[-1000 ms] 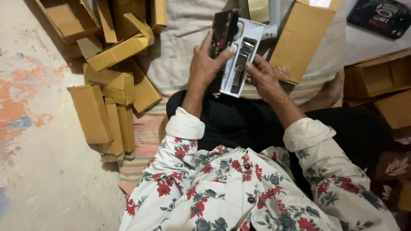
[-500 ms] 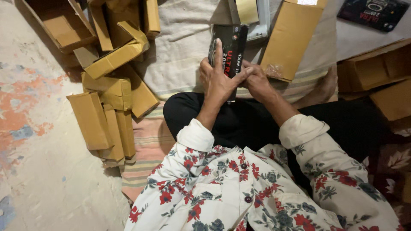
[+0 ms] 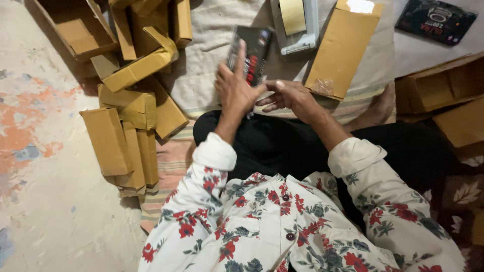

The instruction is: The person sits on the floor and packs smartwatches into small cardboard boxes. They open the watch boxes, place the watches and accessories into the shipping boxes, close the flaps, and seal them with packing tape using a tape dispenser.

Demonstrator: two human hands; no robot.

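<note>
Covering most of the left side: worn concrete floor [image 3: 35, 151], pale with orange and blue paint patches. Upper centre: cream woven cloth mat [image 3: 212, 55], striped at its near edge, spread over the floor.

Heap of plain brown cardboard boxes [image 3: 131, 111], long and narrow, some open, lying at mixed angles along the left of the mat; count unclear because they overlap. More brown cartons [image 3: 454, 95] at right, cut off by the frame edge.

1 flat brown cardboard sleeve [image 3: 343, 48], lying on the mat just right of the hands, a clear tape patch near its lower corner.

1 pale tape dispenser [image 3: 297, 25] with tan roll, top partly cropped.

1 black flat retail packet [image 3: 436, 20], upper right, well apart from the hands.

1 black rectangular product box with red print [image 3: 250, 53], held upright above the lap. Left hand [image 3: 234, 90] grasps it from behind, fingers covering its lower half. Right hand [image 3: 287, 95] is released, fingers spread, just beside the box's lower edge; contact cannot be told.
</note>
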